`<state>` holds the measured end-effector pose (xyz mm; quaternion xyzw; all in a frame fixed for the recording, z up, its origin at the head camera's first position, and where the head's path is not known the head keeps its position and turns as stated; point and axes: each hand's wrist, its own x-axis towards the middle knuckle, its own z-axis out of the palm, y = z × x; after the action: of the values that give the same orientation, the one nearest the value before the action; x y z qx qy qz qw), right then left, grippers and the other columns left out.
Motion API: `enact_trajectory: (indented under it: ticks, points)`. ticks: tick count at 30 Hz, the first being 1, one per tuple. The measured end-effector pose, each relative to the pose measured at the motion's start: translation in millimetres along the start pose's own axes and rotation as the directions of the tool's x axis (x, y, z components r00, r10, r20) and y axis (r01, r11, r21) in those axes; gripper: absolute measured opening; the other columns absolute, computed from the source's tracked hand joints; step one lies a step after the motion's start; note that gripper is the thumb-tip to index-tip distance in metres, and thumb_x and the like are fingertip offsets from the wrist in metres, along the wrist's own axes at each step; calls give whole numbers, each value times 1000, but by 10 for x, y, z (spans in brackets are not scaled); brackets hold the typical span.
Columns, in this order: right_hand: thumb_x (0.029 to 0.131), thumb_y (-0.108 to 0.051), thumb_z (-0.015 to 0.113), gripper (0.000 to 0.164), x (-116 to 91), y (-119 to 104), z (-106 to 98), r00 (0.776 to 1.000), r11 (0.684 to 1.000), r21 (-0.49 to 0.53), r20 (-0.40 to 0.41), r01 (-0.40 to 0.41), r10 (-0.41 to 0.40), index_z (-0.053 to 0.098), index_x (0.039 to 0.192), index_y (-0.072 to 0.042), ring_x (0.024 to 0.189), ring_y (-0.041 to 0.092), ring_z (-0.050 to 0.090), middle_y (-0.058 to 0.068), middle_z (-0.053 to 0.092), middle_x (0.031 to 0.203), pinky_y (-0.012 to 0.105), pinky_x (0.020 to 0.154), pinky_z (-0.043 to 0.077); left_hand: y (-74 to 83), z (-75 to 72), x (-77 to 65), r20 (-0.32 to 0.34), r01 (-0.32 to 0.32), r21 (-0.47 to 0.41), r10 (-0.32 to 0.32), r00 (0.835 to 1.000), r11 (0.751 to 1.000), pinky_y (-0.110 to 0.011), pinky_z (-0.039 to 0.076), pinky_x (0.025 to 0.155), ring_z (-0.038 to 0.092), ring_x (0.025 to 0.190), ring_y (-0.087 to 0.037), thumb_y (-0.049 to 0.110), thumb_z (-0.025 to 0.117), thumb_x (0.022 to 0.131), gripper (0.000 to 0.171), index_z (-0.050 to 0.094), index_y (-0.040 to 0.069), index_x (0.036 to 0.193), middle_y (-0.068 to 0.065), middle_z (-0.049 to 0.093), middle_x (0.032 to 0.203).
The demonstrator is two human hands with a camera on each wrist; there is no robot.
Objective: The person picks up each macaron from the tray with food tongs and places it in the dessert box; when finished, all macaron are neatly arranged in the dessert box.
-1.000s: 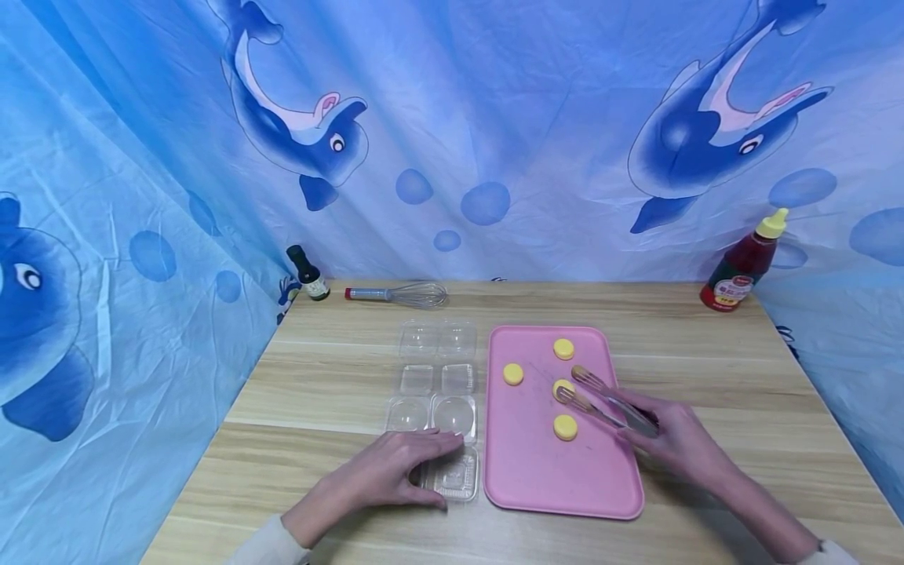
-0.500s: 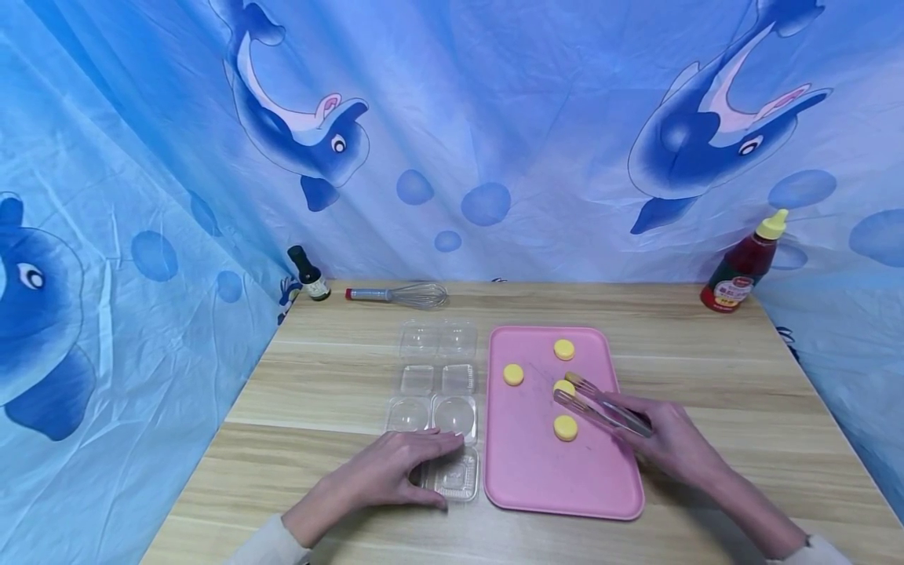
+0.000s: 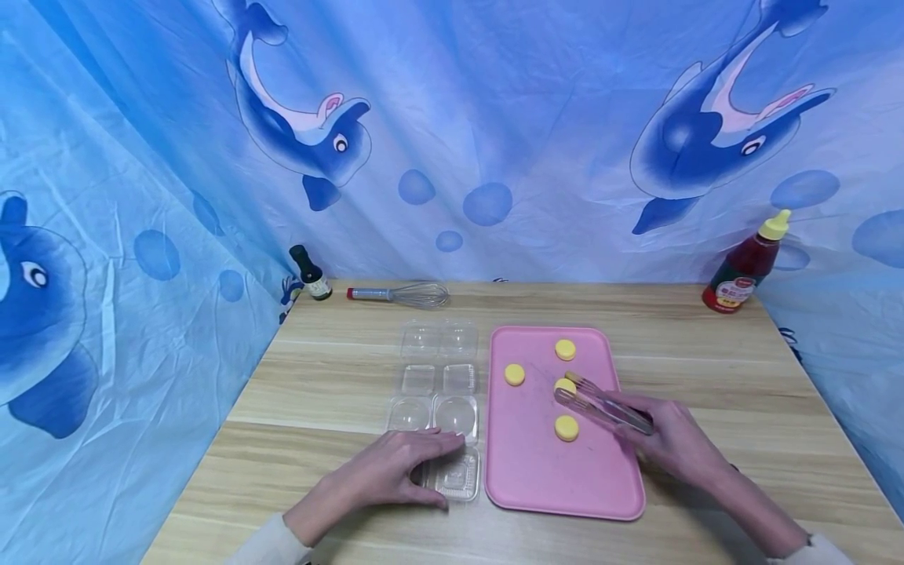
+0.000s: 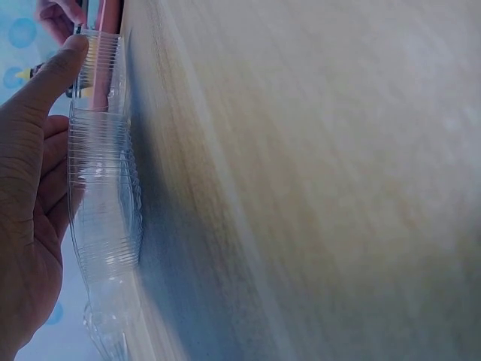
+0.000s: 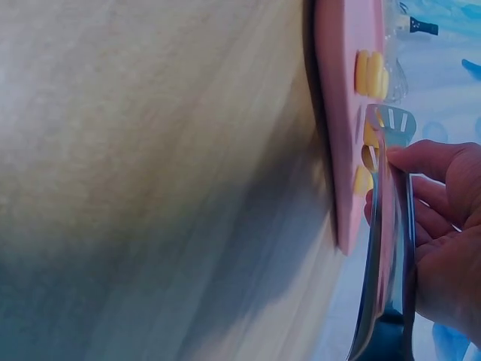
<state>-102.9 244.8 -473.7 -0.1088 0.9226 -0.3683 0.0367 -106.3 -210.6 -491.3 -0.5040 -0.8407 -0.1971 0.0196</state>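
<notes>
My right hand [image 3: 674, 439] grips metal tongs [image 5: 387, 278] over the pink tray [image 3: 537, 479]. The slotted tips of the tongs stand on either side of the middle yellow macaron [image 3: 564, 387]. Other macarons lie on the tray: one at the back [image 3: 565, 349], one at the left [image 3: 514, 374] and one nearer the front [image 3: 566, 428]. Across the near part of a clear plastic container [image 3: 455, 471] rests my left hand [image 3: 395, 471], fingers extended and thumb by the front edge. In the left wrist view, ribbed container walls [image 4: 105, 188] run beside that hand.
A second clear container [image 3: 438, 339] sits further back, left of the tray. Along the table's back edge lie a whisk [image 3: 399, 294] and a small dark bottle [image 3: 311, 273]. A red sauce bottle [image 3: 741, 267] with a yellow cap stands at the back right. Blue dolphin-print sheeting surrounds the table.
The tong tips have drawn closer together around the middle macaron, with the right hand shifting slightly. The left hand stays where it was on the container.
</notes>
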Motion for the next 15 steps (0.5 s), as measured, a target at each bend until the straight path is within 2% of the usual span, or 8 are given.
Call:
enact_trajectory:
  ticks: [4,8,11,15]
  points:
    - [88,0,85,54,5,-56,-21,998,998,-4,-31,56,-56,70,139,-7,86,15,69,20,74,128,23,63,59,-1,0,0,-3,-6,1,6,1000,1000,-41,51,113,65,132,-23,57,86,83,85,63,7,147,-3,65,146]
    - [84,2,87,56,10,-147,-26,983,985,-39,-72,166,-169,73,138,-11,97,16,71,14,75,127,26,73,61,-2,0,-2,-4,-5,0,5,1000,1000,-40,51,114,64,132,-22,57,86,83,84,63,7,147,-3,66,146]
    - [82,5,88,58,9,-241,-1,969,972,-39,-75,231,-234,74,136,-10,93,14,68,12,76,125,27,69,58,-3,2,-2,-3,-2,-8,2,1000,1000,-40,50,114,64,132,-22,57,86,83,83,63,7,147,-2,66,146]
    - [79,8,88,60,3,-372,65,958,957,44,-41,286,-284,74,135,-8,77,7,64,9,79,116,24,58,56,-8,5,-1,-3,-6,-15,6,1000,1000,-38,50,114,64,132,-21,56,86,84,83,63,7,147,-2,66,146]
